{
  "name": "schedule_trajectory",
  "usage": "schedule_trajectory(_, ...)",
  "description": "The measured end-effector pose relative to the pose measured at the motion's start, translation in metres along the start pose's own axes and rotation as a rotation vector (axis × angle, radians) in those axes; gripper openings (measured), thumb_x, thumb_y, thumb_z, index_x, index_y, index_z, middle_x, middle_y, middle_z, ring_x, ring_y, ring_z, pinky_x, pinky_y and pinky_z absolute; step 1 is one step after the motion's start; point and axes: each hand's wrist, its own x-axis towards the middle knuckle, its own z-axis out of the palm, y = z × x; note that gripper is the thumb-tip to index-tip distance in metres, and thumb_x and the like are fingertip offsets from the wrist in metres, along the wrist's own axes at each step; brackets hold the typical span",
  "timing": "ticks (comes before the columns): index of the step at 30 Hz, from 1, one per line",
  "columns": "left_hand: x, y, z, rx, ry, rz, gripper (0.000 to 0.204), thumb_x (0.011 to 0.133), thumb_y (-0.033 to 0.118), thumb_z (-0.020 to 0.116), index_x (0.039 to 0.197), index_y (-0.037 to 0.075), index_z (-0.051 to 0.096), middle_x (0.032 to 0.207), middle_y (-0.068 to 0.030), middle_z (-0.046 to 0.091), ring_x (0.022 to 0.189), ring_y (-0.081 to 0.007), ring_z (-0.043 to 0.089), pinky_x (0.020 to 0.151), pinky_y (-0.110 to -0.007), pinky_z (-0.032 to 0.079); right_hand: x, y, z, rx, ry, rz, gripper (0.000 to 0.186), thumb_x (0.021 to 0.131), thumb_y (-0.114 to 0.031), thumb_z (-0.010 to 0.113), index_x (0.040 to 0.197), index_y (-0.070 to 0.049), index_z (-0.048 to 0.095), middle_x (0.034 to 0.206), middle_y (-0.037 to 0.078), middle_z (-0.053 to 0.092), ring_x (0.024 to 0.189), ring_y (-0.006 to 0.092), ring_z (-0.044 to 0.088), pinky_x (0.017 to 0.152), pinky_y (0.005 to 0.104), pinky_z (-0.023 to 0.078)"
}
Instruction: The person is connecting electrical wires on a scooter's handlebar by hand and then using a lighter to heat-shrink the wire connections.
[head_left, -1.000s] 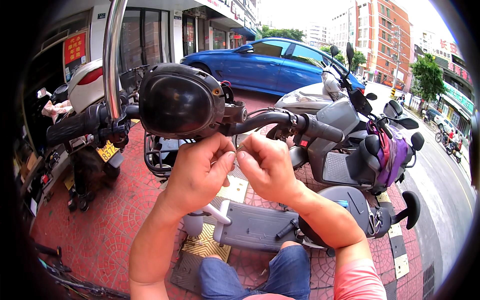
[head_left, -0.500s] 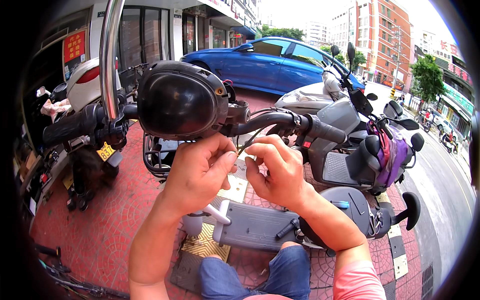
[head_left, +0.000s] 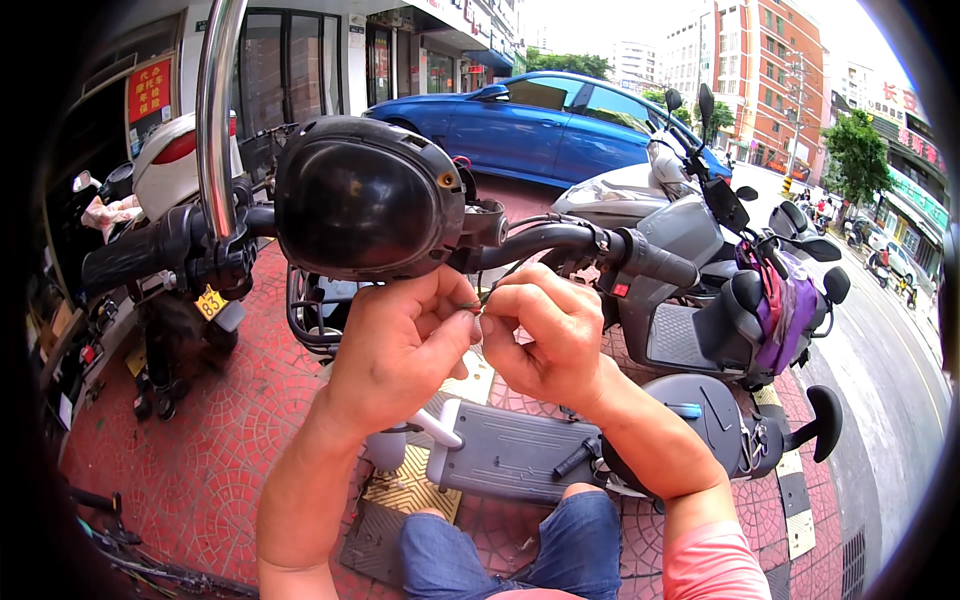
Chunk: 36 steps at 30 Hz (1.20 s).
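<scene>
My left hand (head_left: 400, 335) and my right hand (head_left: 548, 335) meet just below the black rounded housing (head_left: 355, 205) in the middle of an electric scooter's handlebar (head_left: 545, 238). Between their fingertips is a thin dark wire (head_left: 484, 296), which runs up toward the housing. Both hands are closed in a pinch on it, thumbs against index fingers. Its very end is mostly covered by the fingers. A black left grip (head_left: 135, 255) and a right grip (head_left: 665, 262) with a red switch (head_left: 621, 290) sit at the bar's ends.
Below my hands lies a grey footboard (head_left: 500, 445) with a black cylindrical piece (head_left: 574, 458) on it. A black seat (head_left: 650, 440) stands to its right. A chrome pole (head_left: 213, 130) rises at the left. Parked scooters (head_left: 690, 335) and a blue car (head_left: 520, 130) are beyond.
My right hand has moved left and closed its fingers on the wire beside my left fingertips. My left hand has barely moved.
</scene>
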Motion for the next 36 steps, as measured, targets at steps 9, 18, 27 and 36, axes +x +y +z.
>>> schedule_trajectory(9, -0.001, -0.016, -0.001, 0.202, 0.045, 0.216, 0.006, 0.097, -0.002, 0.064, 0.104, -0.003, 0.065, 0.078, -0.0061, 0.070, 0.070, -0.0104, 0.072, 0.060, -0.027, 0.057, 0.002, -0.007, 0.004, 1.374, -0.117, 1.379, 0.011, 0.097, -0.014, 0.058, 0.093, -0.005, 0.064, 0.077, 0.004, 0.056, 0.056, 0.0127, 0.045, 0.047, 0.0281, 0.036)
schedule_trajectory(18, 0.001, 0.002, -0.002, 0.053, -0.008, 0.015, 0.006, 0.099, 0.000, 0.060, 0.101, -0.004, 0.064, 0.078, -0.0059, 0.070, 0.065, -0.0100, 0.071, 0.056, -0.027, 0.055, -0.003, -0.014, -0.012, -0.034, -0.022, 0.148, 0.023, 0.079, 0.000, 0.080, 0.098, -0.004, 0.067, 0.082, 0.006, 0.069, 0.063, 0.0197, 0.068, 0.055, 0.0323, 0.054)
schedule_trajectory(27, 0.002, 0.005, -0.004, 0.043, -0.044, -0.012, 0.007, 0.103, 0.001, 0.058, 0.105, -0.004, 0.062, 0.087, -0.0081, 0.071, 0.066, -0.0101, 0.069, 0.057, -0.025, 0.057, 0.011, 0.000, -0.008, -0.199, -0.002, -0.182, 0.017, 0.075, -0.008, 0.080, 0.086, -0.008, 0.068, 0.085, 0.005, 0.067, 0.065, 0.0228, 0.067, 0.054, 0.0383, 0.050)
schedule_trajectory(36, 0.000, -0.013, 0.001, 0.297, 0.049, 0.230, 0.007, 0.096, -0.001, 0.066, 0.102, -0.004, 0.064, 0.078, -0.0096, 0.072, 0.066, -0.0138, 0.073, 0.059, -0.031, 0.055, 0.005, -0.011, -0.005, 1.098, -0.236, 1.300, 0.018, 0.099, -0.017, 0.060, 0.091, -0.002, 0.064, 0.078, 0.002, 0.059, 0.057, 0.0116, 0.054, 0.049, 0.0284, 0.040)
